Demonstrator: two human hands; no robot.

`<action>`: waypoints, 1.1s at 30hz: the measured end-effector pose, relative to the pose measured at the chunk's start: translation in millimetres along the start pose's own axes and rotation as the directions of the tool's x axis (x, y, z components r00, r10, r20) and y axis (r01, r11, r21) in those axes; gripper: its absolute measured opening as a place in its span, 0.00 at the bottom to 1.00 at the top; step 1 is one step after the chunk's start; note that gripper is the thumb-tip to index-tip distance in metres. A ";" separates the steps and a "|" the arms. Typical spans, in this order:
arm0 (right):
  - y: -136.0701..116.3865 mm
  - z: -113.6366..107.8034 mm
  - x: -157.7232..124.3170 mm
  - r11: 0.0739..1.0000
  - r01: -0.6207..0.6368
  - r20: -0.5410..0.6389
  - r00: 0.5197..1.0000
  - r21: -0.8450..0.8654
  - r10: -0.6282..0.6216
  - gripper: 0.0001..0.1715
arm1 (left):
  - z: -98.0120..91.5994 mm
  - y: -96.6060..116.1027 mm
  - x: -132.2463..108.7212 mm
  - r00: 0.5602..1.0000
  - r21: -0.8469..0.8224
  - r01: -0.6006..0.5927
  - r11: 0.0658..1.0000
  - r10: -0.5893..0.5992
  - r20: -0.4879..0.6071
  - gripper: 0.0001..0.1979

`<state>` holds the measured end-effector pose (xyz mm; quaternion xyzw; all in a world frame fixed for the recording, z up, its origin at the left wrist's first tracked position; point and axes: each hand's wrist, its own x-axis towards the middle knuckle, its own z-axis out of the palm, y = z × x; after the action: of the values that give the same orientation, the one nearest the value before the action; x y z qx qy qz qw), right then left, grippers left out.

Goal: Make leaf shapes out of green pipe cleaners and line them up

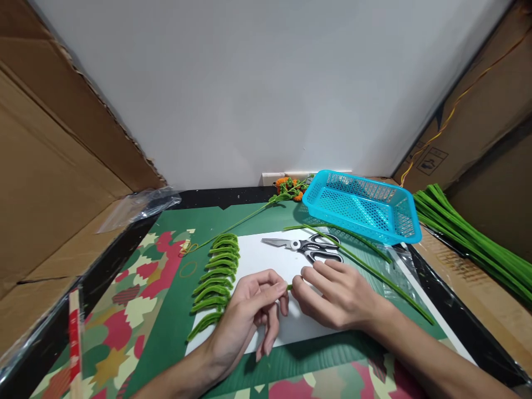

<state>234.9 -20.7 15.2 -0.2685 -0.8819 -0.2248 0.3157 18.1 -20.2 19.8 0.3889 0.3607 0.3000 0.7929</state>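
Between my two hands a short bit of green pipe cleaner (290, 287) shows; the rest of it is hidden by my fingers. My left hand (254, 307) pinches it between thumb and forefinger, its other fingers curled loosely below. Closed around the other end is my right hand (332, 293), knuckles up. Both hands are over a white sheet of paper (249, 257). To the left lies a column of several bent green pipe cleaner pieces (214, 287). Scissors with black and grey handles (303, 245) lie beyond my hands, and long green pipe cleaners (374, 271) stretch to the right.
A blue plastic basket (361, 219) stands at the back right. Beside it lies an orange flower (286, 187) on a long green stem. A bundle of green pipe cleaners (477, 244) rests at far right. Cardboard walls (54, 122) flank the table, with a clear plastic bag (139, 208) at left.
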 end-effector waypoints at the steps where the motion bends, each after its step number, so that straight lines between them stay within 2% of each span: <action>1: 1.2 0.2 -0.6 1.000 0.019 -0.003 1.000 0.003 -0.019 0.10 | -0.4 -0.3 0.1 1.000 0.008 0.011 1.000 -0.011 0.006 0.18; 4: 2.5 3.0 -4.3 0.996 0.076 -0.007 0.997 0.044 -0.076 0.09 | -1.7 -1.0 0.5 0.998 0.012 0.054 0.998 -0.054 0.029 0.18; 6: -1.4 5.9 -6.5 0.991 0.047 -0.020 0.999 0.126 -0.045 0.13 | -2.2 -1.2 0.4 0.997 0.034 0.059 0.998 -0.060 0.047 0.18; 8: -9.4 8.1 -6.2 0.943 -0.105 -0.021 0.993 0.315 0.117 0.16 | -2.3 -1.3 -0.7 0.999 0.122 0.006 0.993 -0.012 0.049 0.18; 9: -14.2 8.8 -4.7 0.863 -0.233 0.016 0.967 0.448 0.253 0.16 | -2.2 -1.2 -1.9 0.999 0.189 -0.036 0.981 0.029 0.040 0.18; 10: -18.9 9.3 -2.5 0.713 -0.372 0.107 0.915 0.594 0.389 0.16 | -2.2 -1.2 -3.4 0.997 0.262 -0.077 0.962 0.072 0.027 0.17; 11: -23.1 9.7 0.4 0.493 -0.508 0.249 0.830 0.706 0.498 0.15 | -2.1 -1.2 -5.4 0.993 0.338 -0.110 0.935 0.113 0.011 0.16; 12: -26.5 10.1 3.6 0.224 -0.603 0.408 0.725 0.766 0.556 0.16 | -2.1 -1.3 -7.5 0.986 0.417 -0.144 0.897 0.164 -0.012 0.15; 13: -28.9 10.6 6.7 -0.062 -0.643 0.567 0.619 0.763 0.543 0.17 | -2.2 -1.6 -9.7 0.971 0.508 -0.190 0.840 0.237 -0.029 0.13; 14: -30.3 11.4 9.4 -0.322 -0.633 0.697 0.531 0.704 0.482 0.19 | -2.5 -2.0 -11.7 0.942 0.604 -0.248 0.758 0.335 -0.034 0.11; 15: -30.7 12.2 11.3 -0.522 -0.589 0.787 0.471 0.617 0.399 0.21 | -2.8 -2.4 -13.4 0.896 0.694 -0.308 0.651 0.444 -0.018 0.08; 16: -30.3 12.9 12.3 -0.651 -0.538 0.837 0.443 0.536 0.323 0.22 | -3.2 -2.9 -14.7 0.840 0.766 -0.362 0.531 0.542 0.021 0.06; 17: -29.2 13.3 12.4 -0.710 -0.503 0.854 0.437 0.492 0.283 0.22 | -3.6 -3.2 -15.4 0.784 0.813 -0.402 0.421 0.617 0.068 0.05; 18: -27.6 13.2 11.6 -0.705 -0.498 0.846 0.448 0.505 0.289 0.22 | -3.9 -3.4 -15.6 0.747 0.838 -0.421 0.348 0.657 0.101 0.05; 19: -25.7 12.5 10.1 -0.640 -0.522 0.816 0.471 0.564 0.335 0.22 | -4.0 -3.5 -15.3 0.736 0.848 -0.419 0.326 0.668 0.107 0.05; 20: -23.6 11.3 8.2 -0.515 -0.564 0.763 0.506 0.646 0.403 0.21 | -4.0 -3.5 -14.7 0.752 0.847 -0.399 0.352 0.654 0.083 0.05; 23: -19.0 6.5 2.0 0.044 -0.624 0.500 0.664 0.780 0.556 0.14 | -2.4 -3.8 -11.7 0.877 0.749 -0.277 0.602 0.478 -0.059 0.10; 24: -18.2 5.4 0.4 0.196 -0.605 0.416 0.713 0.772 0.564 0.12 | -1.6 -4.3 -10.7 0.913 0.689 -0.231 0.687 0.398 -0.090 0.11; 25: -17.8 4.8 -0.9 0.306 -0.578 0.350 0.752 0.756 0.558 0.11 | -0.8 -4.8 -9.8 0.936 0.631 -0.196 0.751 0.334 -0.107 0.13; 27: -17.8 5.3 -2.5 0.416 -0.538 0.275 0.794 0.733 0.542 0.09 | 0.5 -6.0 -8.5 0.955 0.546 -0.164 0.821 0.272 -0.122 0.14; 33: -17.9 11.0 -4.9 0.530 -0.461 0.182 0.850 0.712 0.494 0.05 | 0.6 -6.8 -7.6 0.960 0.512 -0.174 0.841 0.261 -0.102 0.13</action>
<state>222.4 -29.5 0.1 -0.3445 -0.7813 0.2371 0.4633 15.6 -29.7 17.0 0.5919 0.4446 0.3167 0.5930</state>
